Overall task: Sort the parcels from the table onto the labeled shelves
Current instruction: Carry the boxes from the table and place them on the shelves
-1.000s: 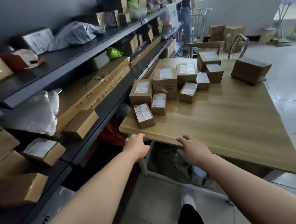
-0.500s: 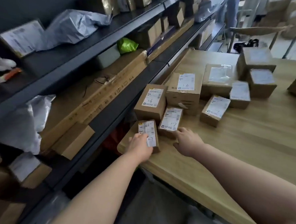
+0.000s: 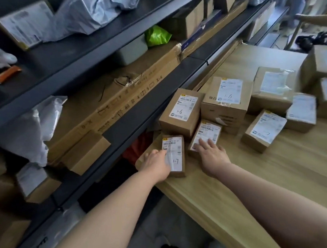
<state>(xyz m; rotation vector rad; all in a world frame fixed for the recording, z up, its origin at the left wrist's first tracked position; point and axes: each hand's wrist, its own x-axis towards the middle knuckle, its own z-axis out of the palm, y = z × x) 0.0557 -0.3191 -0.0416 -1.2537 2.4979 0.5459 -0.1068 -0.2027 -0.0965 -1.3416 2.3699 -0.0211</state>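
Several brown cardboard parcels with white labels lie on the wooden table [image 3: 265, 175]. My left hand [image 3: 157, 165] grips the near-left small parcel marked 1-7 [image 3: 176, 155] at its left side, thumb on the label. My right hand [image 3: 211, 152] rests with spread, straight fingers on the small parcel [image 3: 209, 131] beside it. Behind these stand a parcel marked 1-6 [image 3: 181, 111] and a bigger one, also marked 1-6 [image 3: 225, 99]. More parcels [image 3: 263, 130] lie to the right. The dark metal shelves [image 3: 139, 113] run along the left of the table.
A long flat carton [image 3: 119, 99] fills the middle shelf, with a green bag [image 3: 157, 36] and grey poly bags [image 3: 88, 12] above. Boxes sit on the lower shelf [image 3: 86, 152]. A red bag [image 3: 133, 150] lies under the shelf. A chair [image 3: 305, 21] stands far right.
I have leaned in closer over the table. My left hand has closed round the side of the 1-7 parcel, and my right hand has moved forward onto the neighbouring small parcel.
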